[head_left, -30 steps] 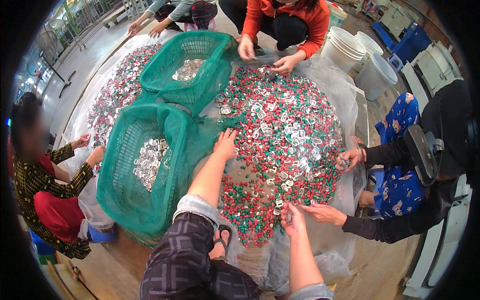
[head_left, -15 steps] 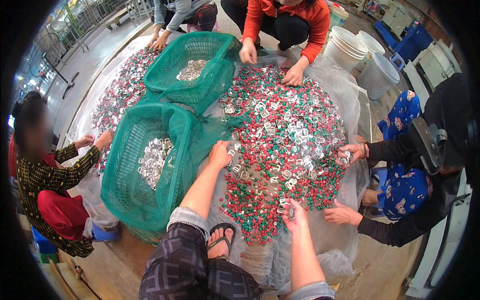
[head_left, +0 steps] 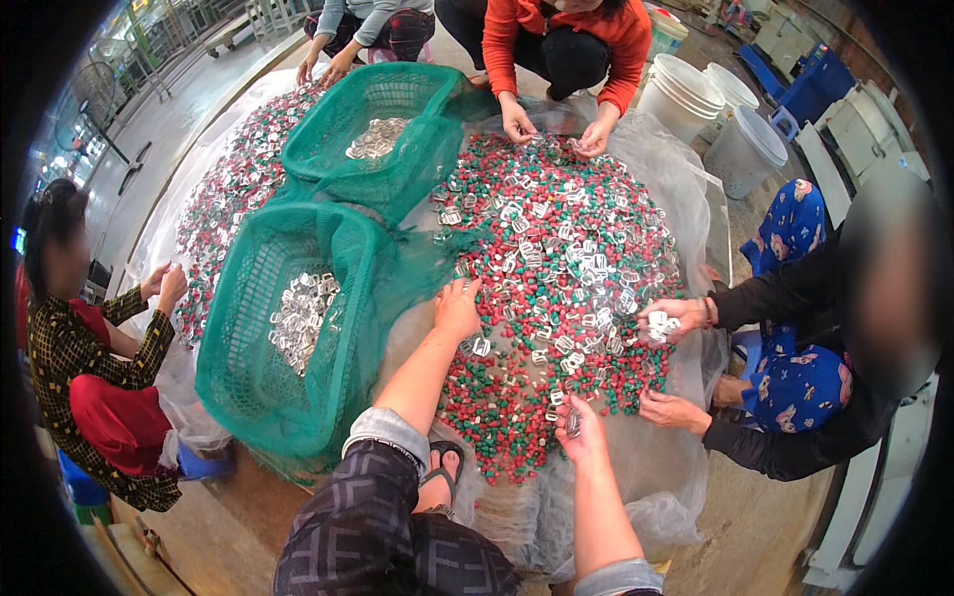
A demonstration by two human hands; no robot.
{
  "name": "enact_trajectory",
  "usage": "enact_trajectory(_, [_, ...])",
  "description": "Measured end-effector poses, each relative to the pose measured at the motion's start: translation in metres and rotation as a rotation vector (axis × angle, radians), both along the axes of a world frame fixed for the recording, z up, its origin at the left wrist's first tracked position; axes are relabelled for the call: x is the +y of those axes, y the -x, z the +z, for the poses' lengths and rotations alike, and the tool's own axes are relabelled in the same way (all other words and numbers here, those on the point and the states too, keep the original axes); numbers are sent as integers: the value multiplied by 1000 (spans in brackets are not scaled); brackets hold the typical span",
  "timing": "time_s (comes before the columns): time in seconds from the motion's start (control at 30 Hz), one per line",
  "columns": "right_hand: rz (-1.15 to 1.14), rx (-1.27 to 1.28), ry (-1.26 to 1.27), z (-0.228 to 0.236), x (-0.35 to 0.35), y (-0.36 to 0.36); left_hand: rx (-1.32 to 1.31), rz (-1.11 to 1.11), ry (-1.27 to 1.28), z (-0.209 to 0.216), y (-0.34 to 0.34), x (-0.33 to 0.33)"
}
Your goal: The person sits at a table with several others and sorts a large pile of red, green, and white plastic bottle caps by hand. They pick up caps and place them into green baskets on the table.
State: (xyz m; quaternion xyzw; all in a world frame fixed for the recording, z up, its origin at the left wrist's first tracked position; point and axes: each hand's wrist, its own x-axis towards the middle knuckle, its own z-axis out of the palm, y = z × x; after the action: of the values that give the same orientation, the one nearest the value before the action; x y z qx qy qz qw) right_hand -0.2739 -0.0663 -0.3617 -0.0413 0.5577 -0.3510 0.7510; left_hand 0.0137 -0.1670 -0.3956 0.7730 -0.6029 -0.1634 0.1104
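A wide pile of small red and green pellets mixed with silvery metal buckles (head_left: 566, 343) is spread in front of me. At its left edge, my left hand (head_left: 457, 310) reaches down with the fingers out and apart, touching or just above the pieces. I see nothing held in it, though the fingertips are partly hidden. Along the near edge, my right hand (head_left: 584, 429) is closed around a few metal buckles (head_left: 573, 424). Left of my left arm stands a green netted basket (head_left: 224, 372) with a heap of metal buckles (head_left: 302, 320) inside.
A second green basket (head_left: 298, 164) stands behind the first. Co-workers sit around the sheet; one on the right holds buckles (head_left: 660, 325) in a palm. Translucent plastic sheeting (head_left: 646, 472) lies beneath the pile. White buckets (head_left: 681, 91) stand at the back right.
My left hand has moved slightly right and farther over the pile. My right hand stays near its place, still holding buckles. The orange-sleeved co-worker's hands have come closer together.
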Motion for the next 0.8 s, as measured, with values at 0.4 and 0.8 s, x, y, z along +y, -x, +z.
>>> enact_trajectory(0.4, [-17, -18, 19, 0, 1, 1, -33, -166, -48, 4, 26, 0])
enact_trajectory(0.8, [-65, -82, -74, -1, 3, 1, 92, -100, -91, 0, 28, -13])
